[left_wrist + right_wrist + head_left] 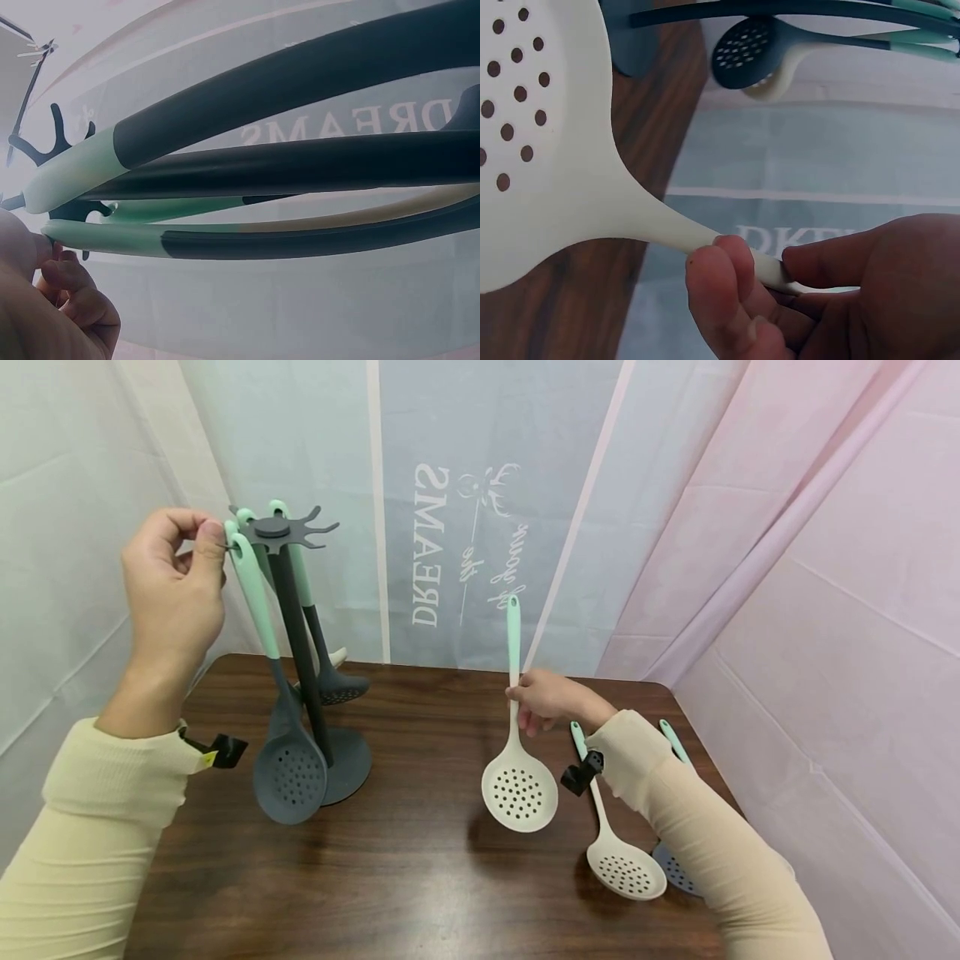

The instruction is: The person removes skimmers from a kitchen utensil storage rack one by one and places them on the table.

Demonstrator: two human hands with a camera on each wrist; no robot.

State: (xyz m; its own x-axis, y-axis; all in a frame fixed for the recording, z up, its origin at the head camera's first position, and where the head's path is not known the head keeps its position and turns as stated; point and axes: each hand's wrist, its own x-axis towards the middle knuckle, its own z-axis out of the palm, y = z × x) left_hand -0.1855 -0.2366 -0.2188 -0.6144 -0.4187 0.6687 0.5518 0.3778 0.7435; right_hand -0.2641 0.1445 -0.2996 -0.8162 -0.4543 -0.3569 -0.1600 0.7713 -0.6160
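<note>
At the left, my left hand [176, 585] pinches the tip of a hook on a dark grey utensil rack [296, 643], right at the end of a hanging mint handle [105, 237]. A grey skimmer [288, 777] with a mint handle hangs in front, partly covering another grey utensil. Behind the post hangs a grey slotted utensil [341, 687], with a cream one mostly hidden past it. Right of centre, my right hand [551, 695] holds a cream skimmer [519, 789] by its lower handle, fingers and thumb around the shaft; its perforated head points down above the table.
On the brown wooden table [420, 877] at the right lies a second cream skimmer [626, 868]. Beside it, a grey skimmer [675, 868] is partly hidden by my right sleeve. Pale printed curtains [495, 410] hang close around the table's back and sides.
</note>
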